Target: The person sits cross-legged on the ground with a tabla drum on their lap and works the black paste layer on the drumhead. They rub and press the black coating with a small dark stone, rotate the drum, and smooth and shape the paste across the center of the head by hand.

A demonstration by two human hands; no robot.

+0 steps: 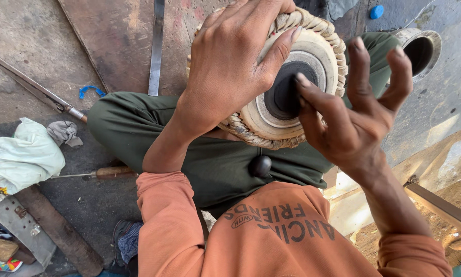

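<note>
Drum [271, 82] on the lap, its round skin head tilted toward the camera, axis pointing up and out. Left hand [230, 61] clasps the braided straw-coloured rim from above, thumb on the pale ring. Right hand [353, 118] spread, holding nothing, index fingertip on the matte black centre patch [287, 92], just right of the left grip.

The person wears a faded orange long-sleeved top [271, 231] with dark printed lettering across the chest. Both sleeves are pushed up, baring the forearms behind the fingers [297, 36]. Olive-green trousers [210, 164] cover the legs; the hands are bare, without rings.
</note>
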